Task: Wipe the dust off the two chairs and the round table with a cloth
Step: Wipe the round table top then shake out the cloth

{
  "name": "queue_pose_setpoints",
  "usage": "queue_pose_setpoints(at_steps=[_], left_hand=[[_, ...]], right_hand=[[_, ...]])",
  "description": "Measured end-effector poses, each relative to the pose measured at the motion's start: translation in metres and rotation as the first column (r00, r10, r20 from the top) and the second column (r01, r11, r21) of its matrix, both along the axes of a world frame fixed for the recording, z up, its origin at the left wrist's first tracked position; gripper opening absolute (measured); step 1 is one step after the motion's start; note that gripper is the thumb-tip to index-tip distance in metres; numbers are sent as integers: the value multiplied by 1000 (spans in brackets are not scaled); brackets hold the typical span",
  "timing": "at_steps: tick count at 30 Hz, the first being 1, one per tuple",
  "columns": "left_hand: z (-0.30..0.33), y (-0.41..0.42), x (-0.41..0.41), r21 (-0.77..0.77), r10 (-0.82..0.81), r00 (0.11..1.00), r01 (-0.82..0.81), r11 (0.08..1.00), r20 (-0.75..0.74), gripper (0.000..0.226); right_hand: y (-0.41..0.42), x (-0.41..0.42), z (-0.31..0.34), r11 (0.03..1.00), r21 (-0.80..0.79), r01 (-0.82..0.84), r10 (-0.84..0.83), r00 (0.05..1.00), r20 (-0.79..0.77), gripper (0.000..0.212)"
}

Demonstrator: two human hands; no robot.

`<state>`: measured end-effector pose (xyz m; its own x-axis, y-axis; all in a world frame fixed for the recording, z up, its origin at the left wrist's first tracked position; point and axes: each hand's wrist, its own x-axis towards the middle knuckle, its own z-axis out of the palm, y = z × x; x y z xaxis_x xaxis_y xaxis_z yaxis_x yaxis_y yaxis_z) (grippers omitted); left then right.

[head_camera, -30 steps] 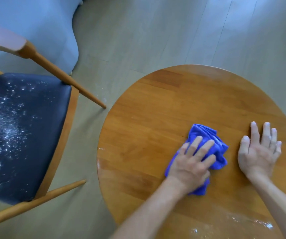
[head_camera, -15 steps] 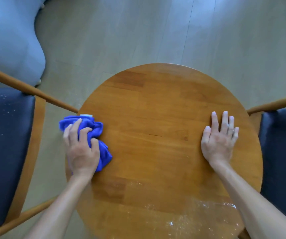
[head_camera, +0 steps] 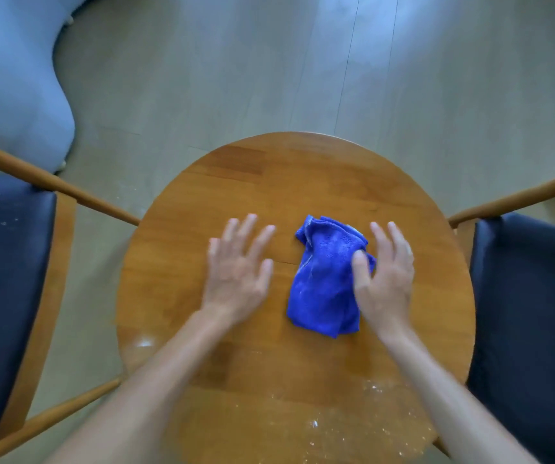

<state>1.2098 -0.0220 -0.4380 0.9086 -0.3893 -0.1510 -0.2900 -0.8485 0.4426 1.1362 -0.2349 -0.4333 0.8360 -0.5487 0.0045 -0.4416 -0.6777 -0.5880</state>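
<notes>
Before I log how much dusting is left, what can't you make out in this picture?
- Both chairs, left chair and right chair: seats cut off by the head view's edges.
- Table near edge: cut off by the bottom edge and crossed by the forearms.
- Left hand: motion-blurred.
- Cloth: right side covered by the right hand.

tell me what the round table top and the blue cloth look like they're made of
Round table top: wood, seemingly glossy-varnished; plank joints, grain and a sheen show. Blue cloth: soft napped fabric, probably microfibre; fuzzy, crumpled folds.
</notes>
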Motion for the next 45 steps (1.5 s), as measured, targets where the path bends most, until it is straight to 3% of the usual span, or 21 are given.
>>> queue_pose_setpoints(at_steps=[2, 4, 7, 11, 13, 18, 22, 24, 29, 32, 34, 36, 39, 41, 43, 45], left_hand=[[0, 61, 14, 226, 111, 990, -90, 970, -83, 54], [4, 103, 16, 348, 143, 978, -82, 934, -154, 59], [8, 128, 17, 360, 51, 973, 34, 932, -223, 61], [11, 136, 34, 340, 7, 968, 82, 937, -252, 54], [11, 147, 42, 303, -28, 963, 112, 946, -270, 57], [2, 169, 61, 22, -82, 953, 92, 996, -292, 77], [-1, 169, 56, 105, -113, 972, 137, 985, -206, 58], [3, 164, 51, 195, -132, 973, 168, 966, -187, 54], [7, 154, 41, 387, -157, 961, 238, 891, -229, 102], [4, 147, 32, 440, -142, 962, 235, 867, -234, 119], [1, 142, 25, 422, -111, 965, 205, 883, -237, 119], [-1, 140, 22, 387, -98, 970, 181, 904, -224, 113], [-1, 139, 22, 354, -64, 972, 143, 924, -227, 105], [-1, 133, 21, 342, -28, 975, 104, 934, -221, 103], [-2, 123, 14, 327, -18, 983, 79, 942, -184, 102], [1, 105, -1, 342, -33, 981, 97, 935, -190, 105]], right_hand=[[44, -5, -1, 995, -78, -59, 56, 998, -33, 61], [72, 3, -12, 989, -142, -38, 22, 994, -110, 67], [84, 23, -29, 975, -190, 116, -147, 976, -158, 68], [122, 37, -33, 944, -237, 228, -257, 962, -96, 59], [173, 47, -30, 951, -247, 188, -212, 974, -75, 60], [313, 34, -24, 977, -212, -6, -12, 996, -84, 61], [289, -19, -33, 934, -226, -276, 284, 959, 2, 56], [243, -42, -37, 913, -271, -304, 321, 947, 21, 52], [120, -87, -43, 921, -375, 107, -117, 993, -4, 52], [116, -76, -41, 819, -332, 467, -494, 869, 4, 54], [150, -54, -40, 745, -346, 571, -597, 801, 37, 54], [196, -36, -37, 802, -351, 482, -498, 866, 50, 54], [246, -37, -32, 929, -339, 148, -167, 985, -28, 53], [241, -47, -36, 946, -323, -17, 7, 1000, -30, 49], [218, -59, -38, 944, -322, -73, 75, 997, -5, 46], [191, -70, -40, 943, -332, -8, 9, 1000, 0, 46]])
